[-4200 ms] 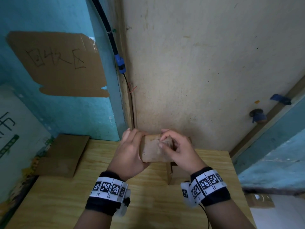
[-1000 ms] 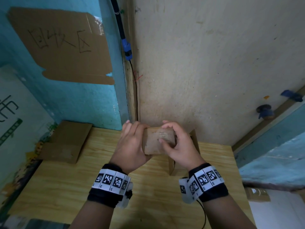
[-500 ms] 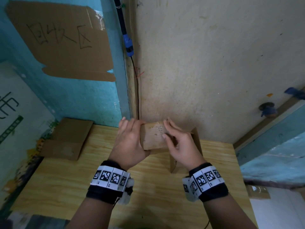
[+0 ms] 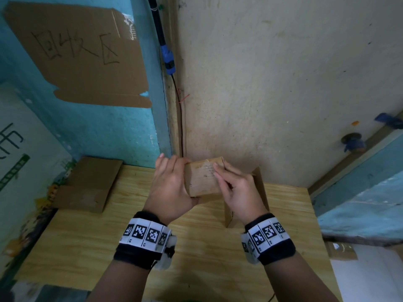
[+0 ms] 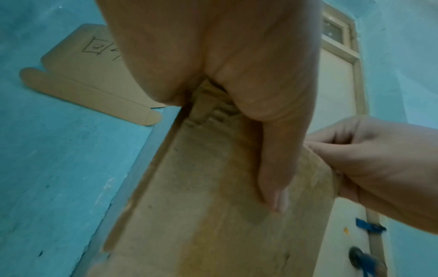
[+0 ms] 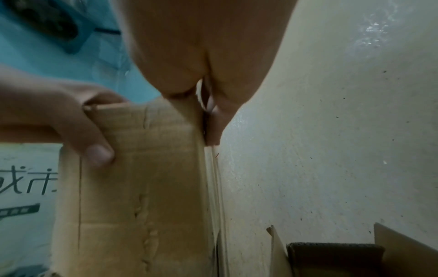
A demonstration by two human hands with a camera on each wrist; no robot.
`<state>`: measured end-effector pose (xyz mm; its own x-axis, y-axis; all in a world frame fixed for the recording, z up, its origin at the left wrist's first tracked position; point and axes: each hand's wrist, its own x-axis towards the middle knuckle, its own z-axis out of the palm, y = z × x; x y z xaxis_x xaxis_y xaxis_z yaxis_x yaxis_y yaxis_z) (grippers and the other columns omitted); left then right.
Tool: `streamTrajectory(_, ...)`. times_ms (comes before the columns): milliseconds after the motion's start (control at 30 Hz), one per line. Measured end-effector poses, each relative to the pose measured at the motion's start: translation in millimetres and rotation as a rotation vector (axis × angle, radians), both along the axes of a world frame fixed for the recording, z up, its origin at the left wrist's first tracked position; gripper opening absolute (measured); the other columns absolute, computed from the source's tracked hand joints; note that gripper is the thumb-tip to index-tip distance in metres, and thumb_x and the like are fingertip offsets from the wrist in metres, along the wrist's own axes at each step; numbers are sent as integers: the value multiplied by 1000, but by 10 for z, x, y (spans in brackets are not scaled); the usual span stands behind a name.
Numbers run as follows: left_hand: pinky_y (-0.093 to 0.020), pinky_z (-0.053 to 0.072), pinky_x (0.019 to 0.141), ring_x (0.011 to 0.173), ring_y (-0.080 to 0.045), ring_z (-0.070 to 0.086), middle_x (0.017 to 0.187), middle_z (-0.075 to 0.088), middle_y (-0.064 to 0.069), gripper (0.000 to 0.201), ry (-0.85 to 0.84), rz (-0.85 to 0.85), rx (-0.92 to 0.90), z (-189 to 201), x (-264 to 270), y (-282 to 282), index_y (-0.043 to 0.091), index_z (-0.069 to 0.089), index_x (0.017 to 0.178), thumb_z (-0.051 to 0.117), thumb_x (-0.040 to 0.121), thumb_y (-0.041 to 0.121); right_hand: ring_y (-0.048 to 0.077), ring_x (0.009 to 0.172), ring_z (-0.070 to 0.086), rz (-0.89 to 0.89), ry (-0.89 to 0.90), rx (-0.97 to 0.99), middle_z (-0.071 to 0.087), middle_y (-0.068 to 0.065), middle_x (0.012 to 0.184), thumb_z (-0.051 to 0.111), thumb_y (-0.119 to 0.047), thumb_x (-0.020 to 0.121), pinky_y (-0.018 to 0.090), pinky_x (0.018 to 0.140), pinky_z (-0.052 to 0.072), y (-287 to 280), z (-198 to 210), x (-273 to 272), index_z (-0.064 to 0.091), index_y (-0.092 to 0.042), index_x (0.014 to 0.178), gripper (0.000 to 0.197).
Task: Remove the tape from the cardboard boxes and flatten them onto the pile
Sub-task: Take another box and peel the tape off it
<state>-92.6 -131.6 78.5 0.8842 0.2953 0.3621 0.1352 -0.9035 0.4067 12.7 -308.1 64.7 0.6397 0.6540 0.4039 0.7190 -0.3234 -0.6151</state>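
Observation:
A small brown cardboard box (image 4: 201, 179) is held up over the wooden table (image 4: 196, 247), close to the beige wall. My left hand (image 4: 178, 177) grips its left side, thumb on the near face (image 6: 94, 150) and fingers flat along the far face (image 5: 275, 178). My right hand (image 4: 220, 177) holds the box's right edge, its fingertips (image 6: 213, 129) pressed where a pale clear tape strip (image 6: 214, 187) runs down the corner. Whether the tape is lifted cannot be told. A flattened cardboard pile (image 4: 87, 184) lies at the table's back left.
An open cardboard box (image 4: 259, 188) stands on the table just behind my right hand, also seen as an open cardboard box (image 6: 331, 258) in the right wrist view. A cardboard sign (image 4: 82, 57) hangs on the blue wall. A black cable (image 4: 165, 51) runs down the corner.
My right fingers have shifted from the box's top edge to its right side. The box has tipped a little and stays held between both hands.

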Motion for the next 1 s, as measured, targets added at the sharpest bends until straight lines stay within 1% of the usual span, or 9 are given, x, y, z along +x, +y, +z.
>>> streamTrajectory(67, -47, 22, 118, 106, -20, 51, 107, 56, 2, 97, 9, 6, 10, 1, -14, -21, 12, 58, 120, 62, 48, 77, 17, 131, 61, -15, 4, 28, 64, 15, 139, 63, -19, 100, 30, 110, 50, -10, 4, 19, 69, -10, 131, 32)
streamTrajectory(167, -49, 24, 117, 105, -21, 51, 108, 56, 2, 94, 12, 13, 16, -4, -19, -2, 13, 58, 120, 64, 50, 75, 11, 135, 56, 55, 131, 57, 59, 5, 142, 70, -20, 97, 13, 107, 45, -8, 40, 10, 67, -9, 132, 37)
streamTrajectory(233, -48, 24, 118, 106, -21, 51, 108, 55, 2, 91, 11, 13, 22, -6, -15, 25, 13, 57, 120, 69, 51, 70, 6, 138, 51, 86, 166, 67, 56, -2, 141, 72, -19, 95, 11, 110, 41, 5, 52, 6, 65, -7, 133, 40)
streamTrajectory(433, -48, 25, 117, 105, -22, 52, 107, 55, 2, 89, 13, 15, 55, -28, -36, 25, 13, 57, 119, 78, 49, 63, 7, 142, 47, 137, 261, 69, 53, 4, 148, 74, -22, 92, 18, 114, 41, -14, 36, 23, 64, -6, 134, 46)
streamTrajectory(600, -48, 24, 117, 106, -22, 51, 107, 55, 2, 91, 20, 24, 62, -17, -36, -1, 12, 57, 120, 76, 48, 65, 18, 141, 52, 56, 122, 115, 55, 6, 147, 70, -21, 96, 16, 110, 45, 26, -28, -59, 68, -7, 130, 37)
streamTrajectory(733, -48, 23, 118, 106, -21, 50, 107, 53, 3, 95, 30, 37, 45, -6, -52, -10, 13, 55, 122, 70, 48, 70, 3, 145, 41, 80, 108, 160, 40, 12, 161, 70, -18, 96, 4, 97, 46, 17, -16, -93, 78, -11, 117, 23)
streamTrajectory(800, -49, 22, 118, 107, -21, 50, 108, 53, 3, 97, 42, 39, 50, -2, -53, -21, 13, 54, 123, 64, 48, 74, -1, 148, 34, 96, 58, 145, 31, 9, 166, 71, -15, 95, 8, 104, 43, 2, -12, -102, 78, -9, 107, 15)
streamTrajectory(933, -49, 19, 120, 111, -20, 50, 111, 54, 4, 101, 84, 37, 43, -3, -45, -36, 15, 54, 125, 59, 47, 78, 18, 158, 18, 47, 2, -56, 17, 5, 171, 63, -23, 97, 43, 122, 37, 36, 0, -136, 64, -17, 98, 6)
streamTrajectory(1000, -48, 17, 121, 112, -20, 49, 112, 54, 4, 101, 99, 36, 47, -5, -42, -43, 16, 53, 126, 58, 46, 78, 17, 158, 16, 40, 61, -87, 17, 6, 171, 59, -21, 98, 43, 121, 37, 58, 44, -160, 55, -21, 96, 4)
